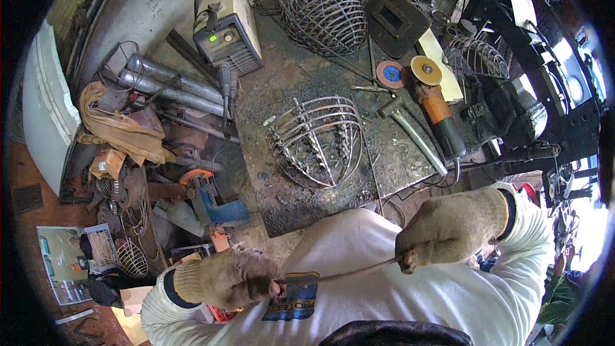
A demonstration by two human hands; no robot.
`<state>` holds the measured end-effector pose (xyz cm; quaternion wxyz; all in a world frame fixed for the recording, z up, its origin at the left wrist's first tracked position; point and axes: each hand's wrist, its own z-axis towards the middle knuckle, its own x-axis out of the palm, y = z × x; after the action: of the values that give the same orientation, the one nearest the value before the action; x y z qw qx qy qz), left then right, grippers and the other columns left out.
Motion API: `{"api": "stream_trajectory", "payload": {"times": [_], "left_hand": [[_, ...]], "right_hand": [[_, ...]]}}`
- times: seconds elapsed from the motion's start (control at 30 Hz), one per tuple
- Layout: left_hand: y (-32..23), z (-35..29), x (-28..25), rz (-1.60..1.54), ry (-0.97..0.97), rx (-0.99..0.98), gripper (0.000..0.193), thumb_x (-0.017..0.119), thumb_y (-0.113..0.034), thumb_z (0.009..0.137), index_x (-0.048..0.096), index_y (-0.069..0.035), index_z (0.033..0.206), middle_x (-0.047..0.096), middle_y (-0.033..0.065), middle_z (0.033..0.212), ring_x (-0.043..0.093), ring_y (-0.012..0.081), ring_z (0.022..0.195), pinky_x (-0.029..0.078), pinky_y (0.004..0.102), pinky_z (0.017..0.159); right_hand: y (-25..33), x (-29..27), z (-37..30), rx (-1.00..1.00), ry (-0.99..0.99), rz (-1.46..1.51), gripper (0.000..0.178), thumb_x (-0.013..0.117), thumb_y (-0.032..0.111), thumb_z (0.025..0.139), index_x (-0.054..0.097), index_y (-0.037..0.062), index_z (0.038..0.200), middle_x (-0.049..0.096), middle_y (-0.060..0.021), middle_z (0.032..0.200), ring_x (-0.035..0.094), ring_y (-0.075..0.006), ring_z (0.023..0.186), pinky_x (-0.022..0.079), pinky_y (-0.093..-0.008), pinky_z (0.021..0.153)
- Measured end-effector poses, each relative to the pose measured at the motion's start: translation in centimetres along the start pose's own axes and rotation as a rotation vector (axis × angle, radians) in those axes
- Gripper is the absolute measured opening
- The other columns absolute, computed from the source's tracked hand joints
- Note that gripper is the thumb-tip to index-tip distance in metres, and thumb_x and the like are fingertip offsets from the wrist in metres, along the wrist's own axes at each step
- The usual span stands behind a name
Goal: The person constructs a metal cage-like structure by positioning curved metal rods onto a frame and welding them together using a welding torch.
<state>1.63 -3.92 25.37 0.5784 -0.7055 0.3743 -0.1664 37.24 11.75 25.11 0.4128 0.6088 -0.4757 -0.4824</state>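
Both of my hands wear dirty tan knit gloves and are held in front of my white shirt. My left hand (227, 279) is closed around one end of a thin, slightly bent metal rod (359, 271). The other end sits in the closed fist of my right hand (451, 227), a little higher and to the right. Beyond my hands, a half-round cage of welded metal rods (314, 141) rests on the blackened worktable (282, 208). Rough weld beads run along its ribs. My fingertips are mostly hidden by the gloves.
A welding machine (227, 32) stands at the back left. Rod baskets (330, 19) and a welding mask (397, 22) lie at the back. An angle grinder (442, 115) and a hammer (416, 138) lie on the right. Metal pipes (179, 93) and a cloth (122, 122) are left.
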Motion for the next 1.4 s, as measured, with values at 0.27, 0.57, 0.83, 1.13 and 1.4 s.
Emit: {"api": "stream_trajectory", "payload": {"times": [0.27, 0.57, 0.83, 1.13, 1.4], "left_hand": [[7.7, 4.2, -1.3, 0.736, -0.714, 0.066, 0.019, 0.066, -0.017, 0.098, 0.067, -0.001, 0.107, 0.068, 0.0157, 0.090, 0.067, 0.0344, 0.081, 0.052, 0.0428, 0.070], [19.8, 11.6, -0.7, 0.496, -1.303, 0.073, 0.020, 0.078, -0.016, 0.090, 0.073, -0.002, 0.103, 0.072, 0.0147, 0.099, 0.070, 0.0309, 0.086, 0.056, 0.0369, 0.078], [21.9, 13.6, -0.2, 0.725, -1.388, -0.004, 0.017, 0.075, -0.008, 0.089, 0.074, -0.005, 0.106, 0.076, 0.0146, 0.101, 0.073, 0.0303, 0.089, 0.057, 0.0382, 0.082], [22.4, 14.2, 0.0, 0.700, -1.422, -0.024, 0.017, 0.074, -0.008, 0.090, 0.073, -0.004, 0.107, 0.075, 0.0151, 0.102, 0.073, 0.0302, 0.090, 0.057, 0.0389, 0.081], [20.8, 11.5, -0.3, 0.596, -1.264, -0.060, 0.018, 0.072, -0.008, 0.093, 0.072, -0.003, 0.110, 0.075, 0.0128, 0.108, 0.073, 0.0233, 0.093, 0.058, 0.0328, 0.082]], "right_hand": [[-7.6, -0.9, 2.7, 0.193, -0.748, 0.194, 0.025, 0.059, 0.006, 0.099, 0.066, -0.0004, 0.122, 0.069, -0.0106, 0.101, 0.063, -0.0180, 0.091, 0.052, -0.0329, 0.083], [-20.8, -1.4, 10.8, 0.095, -1.308, -0.129, 0.025, 0.068, 0.015, 0.096, 0.072, 0.0030, 0.118, 0.073, -0.0141, 0.106, 0.069, -0.0215, 0.100, 0.053, -0.0316, 0.089], [-23.1, -1.8, 11.8, 0.308, -1.389, -0.259, 0.027, 0.072, 0.025, 0.093, 0.074, 0.0072, 0.113, 0.074, -0.0160, 0.107, 0.071, -0.0301, 0.101, 0.054, -0.0376, 0.089], [-24.3, -2.4, 12.3, 0.163, -1.448, -0.342, 0.021, 0.072, 0.020, 0.091, 0.075, 0.0093, 0.108, 0.073, -0.0154, 0.102, 0.070, -0.0356, 0.097, 0.055, -0.0404, 0.085], [-24.5, -2.5, 12.1, 0.050, -1.445, -0.528, 0.020, 0.068, 0.011, 0.091, 0.074, 0.0090, 0.110, 0.075, -0.0155, 0.103, 0.070, -0.0359, 0.097, 0.055, -0.0411, 0.084]]}}
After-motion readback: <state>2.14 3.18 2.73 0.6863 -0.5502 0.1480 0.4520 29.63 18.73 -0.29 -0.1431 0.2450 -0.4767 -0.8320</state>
